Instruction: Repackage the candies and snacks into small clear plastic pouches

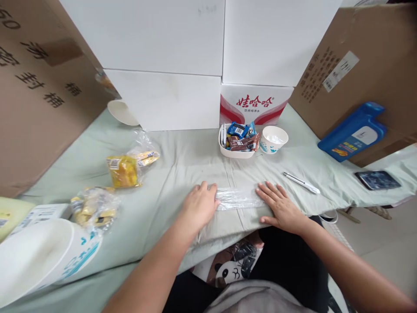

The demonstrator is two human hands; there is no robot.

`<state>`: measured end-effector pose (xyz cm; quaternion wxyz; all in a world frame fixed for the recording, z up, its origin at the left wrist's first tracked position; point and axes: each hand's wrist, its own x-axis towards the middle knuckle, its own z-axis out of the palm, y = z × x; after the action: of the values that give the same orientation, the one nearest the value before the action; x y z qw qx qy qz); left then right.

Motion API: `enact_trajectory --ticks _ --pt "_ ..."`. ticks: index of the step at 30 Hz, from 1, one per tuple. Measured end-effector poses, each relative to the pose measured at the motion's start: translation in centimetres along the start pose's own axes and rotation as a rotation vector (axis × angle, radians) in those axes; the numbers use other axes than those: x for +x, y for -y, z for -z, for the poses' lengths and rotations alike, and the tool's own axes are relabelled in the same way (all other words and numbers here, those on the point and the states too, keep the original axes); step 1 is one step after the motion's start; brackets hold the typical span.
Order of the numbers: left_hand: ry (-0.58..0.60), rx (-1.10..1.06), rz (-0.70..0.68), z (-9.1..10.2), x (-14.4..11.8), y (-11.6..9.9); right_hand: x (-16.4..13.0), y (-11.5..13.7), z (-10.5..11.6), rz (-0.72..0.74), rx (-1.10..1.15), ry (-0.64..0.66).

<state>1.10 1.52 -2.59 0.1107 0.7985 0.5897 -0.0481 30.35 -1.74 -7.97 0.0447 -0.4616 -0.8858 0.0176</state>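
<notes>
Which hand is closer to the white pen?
Right. The right hand lies flat just left of and below the pen; the left hand rests further left, across the clear plastic bag.

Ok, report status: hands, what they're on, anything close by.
Left hand and right hand flat, open, pressing the ends of a clear plastic bag on the pale green cloth. White pen-like tool just beyond the right hand, not touching.

A plastic bag (239,198) lies flat on the table (182,161), between the left hand (199,205) and right hand (280,206). Behind it stands a tray (237,152); a cup (274,139) sits right of the tray.
</notes>
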Motion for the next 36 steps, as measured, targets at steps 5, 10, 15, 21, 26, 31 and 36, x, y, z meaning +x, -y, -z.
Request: enact_trajectory --ticks 5,10,15,21,26,31,36 --pt "-0.154 -0.014 -0.057 0.0 0.5 0.6 -4.2 -0.8 0.2 0.000 0.014 -0.120" --pt "-0.192 -0.180 -0.157 -0.9 -1.6 -4.4 -6.6 1.1 1.1 0.028 0.184 -0.289" --pt "-0.051 -0.280 -0.434 -3.9 -4.1 -7.5 -6.3 2.7 4.3 0.101 0.318 -0.277" --pt "-0.019 -0.260 -0.657 -5.7 -2.6 -6.1 -3.9 2.2 7.8 0.091 0.653 -0.021" --pt "-0.045 -0.266 -0.688 -5.5 -1.6 -5.4 1.4 0.2 6.7 -0.198 0.858 -0.080" --pt "-0.043 -0.335 -0.678 -5.1 -1.0 -5.0 7.6 -1.4 3.6 -0.306 0.651 -0.165" --pt "-0.024 -0.338 -0.648 -4.9 -0.7 -4.8 9.6 -1.5 1.0 -0.210 0.308 -0.154"
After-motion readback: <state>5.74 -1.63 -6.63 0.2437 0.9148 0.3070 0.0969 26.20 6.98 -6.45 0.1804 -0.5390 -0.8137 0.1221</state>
